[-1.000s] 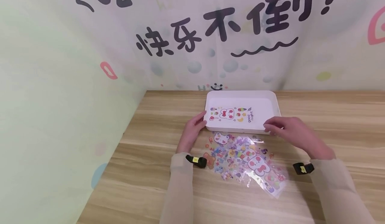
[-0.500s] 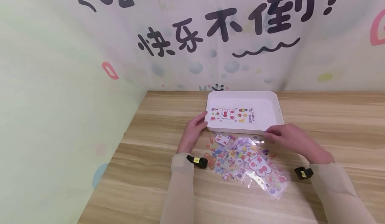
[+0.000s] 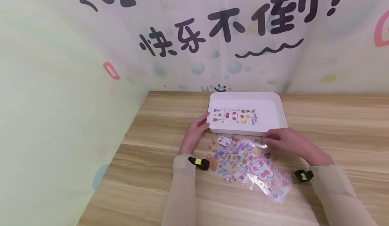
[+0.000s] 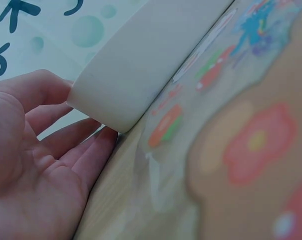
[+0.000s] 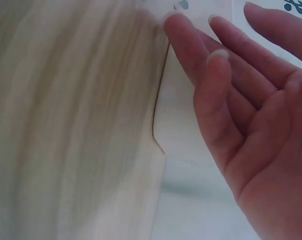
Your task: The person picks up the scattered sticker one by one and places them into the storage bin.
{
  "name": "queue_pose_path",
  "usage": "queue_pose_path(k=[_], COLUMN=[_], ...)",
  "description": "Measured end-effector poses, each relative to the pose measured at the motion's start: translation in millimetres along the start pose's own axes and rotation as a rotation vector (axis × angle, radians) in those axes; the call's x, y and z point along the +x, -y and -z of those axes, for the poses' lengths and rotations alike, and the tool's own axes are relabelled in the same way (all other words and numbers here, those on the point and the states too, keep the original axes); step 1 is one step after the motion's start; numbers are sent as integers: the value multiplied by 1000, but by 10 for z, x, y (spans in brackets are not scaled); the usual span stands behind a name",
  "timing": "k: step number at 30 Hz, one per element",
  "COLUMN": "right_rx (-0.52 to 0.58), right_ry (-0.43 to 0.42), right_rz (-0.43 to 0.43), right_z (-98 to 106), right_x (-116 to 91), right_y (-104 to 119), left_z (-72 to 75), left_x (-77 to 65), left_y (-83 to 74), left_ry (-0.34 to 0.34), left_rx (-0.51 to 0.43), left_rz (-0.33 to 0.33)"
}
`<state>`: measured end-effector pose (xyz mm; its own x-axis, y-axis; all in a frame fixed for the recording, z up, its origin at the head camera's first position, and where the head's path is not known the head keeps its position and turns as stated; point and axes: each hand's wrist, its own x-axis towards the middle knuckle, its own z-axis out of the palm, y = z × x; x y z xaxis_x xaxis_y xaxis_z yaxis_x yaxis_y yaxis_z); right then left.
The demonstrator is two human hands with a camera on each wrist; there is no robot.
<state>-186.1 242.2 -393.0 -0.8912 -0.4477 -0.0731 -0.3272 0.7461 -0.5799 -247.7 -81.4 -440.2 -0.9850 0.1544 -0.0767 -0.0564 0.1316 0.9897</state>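
Note:
A white rectangular tray [image 3: 267, 109] printed with a rabbit stands at the back of the table. My left hand [image 3: 193, 133] rests its spread fingers against the tray's left end; in the left wrist view the fingertips touch the end wall [image 4: 103, 95]. My right hand [image 3: 285, 140] is by the tray's front right edge. Its thumb and fingers stand apart in the right wrist view, with nothing seen between them. Clear sticker sheets [image 3: 232, 167] with cartoon prints lie overlapping in front of the tray. A clear sheet with a rabbit face [image 3: 262, 170] lies at their right side, close below my right fingertips.
The wood-grain table [image 3: 164, 118] meets a printed cloth backdrop [image 3: 182, 74] right behind the tray. A pale curtain or wall [image 3: 60, 118] closes off the left side. Black cameras are strapped to both wrists, including a right wrist camera [image 3: 304, 176].
My right hand has come down off the tray's edge and slightly left, towards the sheets. The rabbit-face sheet has shifted slightly. My left hand stays at the tray's left end.

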Motion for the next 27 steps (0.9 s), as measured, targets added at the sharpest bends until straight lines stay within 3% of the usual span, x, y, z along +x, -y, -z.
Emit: queue_pose_path(k=[5,14,22,27], right_rx=[58,62,39,-1], right_ry=[8,-35,-13,20], right_rz=[-24,53,82,74], right_z=[-56,-320,-362,-361], right_x=[27,157,176,170], right_y=[45,151,184,192], left_z=[-8,-6,-19,-20], left_x=[2,7,-140,-146], left_y=[6,-5,-259,-268], left_ry=[-15,-12,-4,-1], left_rx=[14,10,9,12], left_rz=[-7,-12,9,17])
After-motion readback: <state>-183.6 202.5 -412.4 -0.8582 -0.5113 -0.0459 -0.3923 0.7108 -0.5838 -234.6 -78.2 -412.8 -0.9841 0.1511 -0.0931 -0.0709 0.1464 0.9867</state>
